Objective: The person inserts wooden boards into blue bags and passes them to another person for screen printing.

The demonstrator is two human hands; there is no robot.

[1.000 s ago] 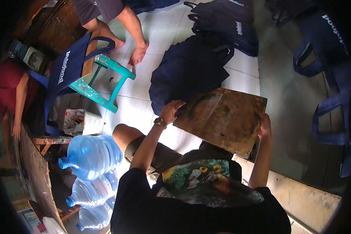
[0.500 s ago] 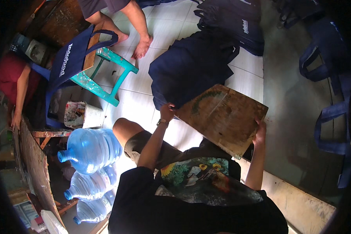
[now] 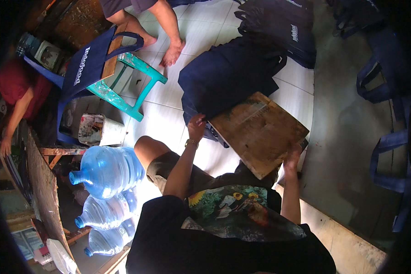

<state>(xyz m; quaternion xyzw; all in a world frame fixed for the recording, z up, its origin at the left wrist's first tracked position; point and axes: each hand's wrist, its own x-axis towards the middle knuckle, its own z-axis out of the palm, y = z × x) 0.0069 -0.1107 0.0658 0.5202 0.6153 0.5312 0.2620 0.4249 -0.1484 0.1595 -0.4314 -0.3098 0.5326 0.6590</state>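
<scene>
Both hands hold a worn brown board [image 3: 259, 132] tilted above the person's lap: the left hand [image 3: 196, 126] is curled over its upper left corner and the right hand [image 3: 291, 158] grips its lower right edge, fingers wrapped around the rim. The board hangs over the edge of a navy bag [image 3: 226, 80] that lies flat on the white tiled floor [image 3: 160, 118], so the two overlap in the view; whether the board touches the cloth cannot be told. Judging by this, the board is lifted and carried but not yet laid flat on or inside anything, and the bag beneath shows no sign of being worked on. More navy bags [image 3: 287, 27] are stacked further off, and others [image 3: 383, 82] lie spread on the grey floor to the right. To the left stand a teal stool [image 3: 132, 86] with a navy bag [image 3: 89, 66] draped over it, a paint-smeared tub [image 3: 96, 130] and three large water bottles [image 3: 107, 171]. Another person's bare foot [image 3: 172, 52] rests on the tiles beyond the stool.
</scene>
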